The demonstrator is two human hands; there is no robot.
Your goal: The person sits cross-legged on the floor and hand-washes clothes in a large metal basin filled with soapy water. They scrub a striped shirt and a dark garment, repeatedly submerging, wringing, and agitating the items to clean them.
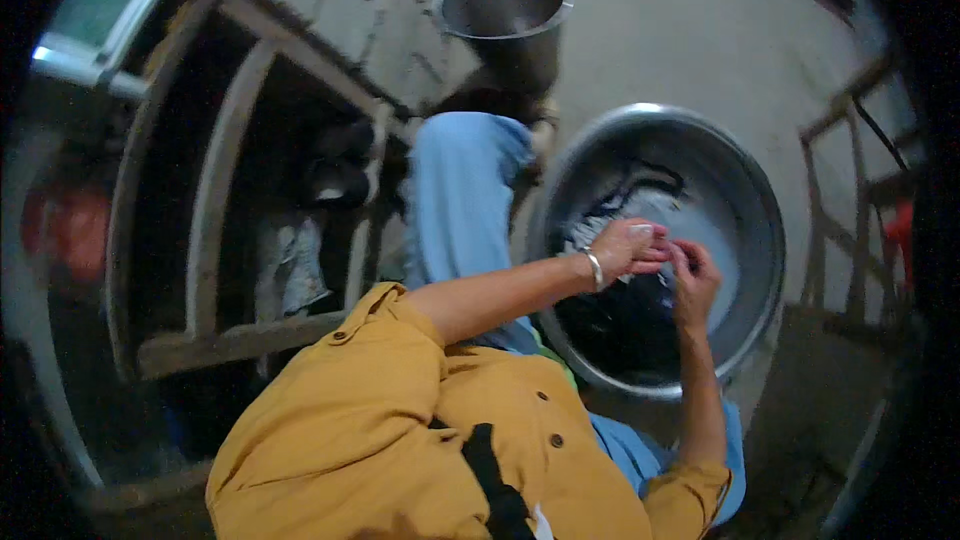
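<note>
Over a wide metal basin (765, 210), my two hands meet, fingertips against fingertips. My left hand (628, 248), with a silver bangle (594, 268) at the wrist, has its fingers bent together and a whitish patch on them. Curled in from the other side is my right hand (694, 278), its thumb and fingers pinched. What they grip between them is too small and blurred to name. Below lie wet dark clothes (620, 325) and a patterned black-and-white cloth (630, 195), in cloudy greyish water.
A tall metal bucket (510, 35) stands on the concrete floor (650, 30) ahead. To the left is a wooden frame (225, 180) with dark items behind it. Another wooden frame (850, 190) stands at the right. My blue-trousered leg (465, 200) is beside the basin.
</note>
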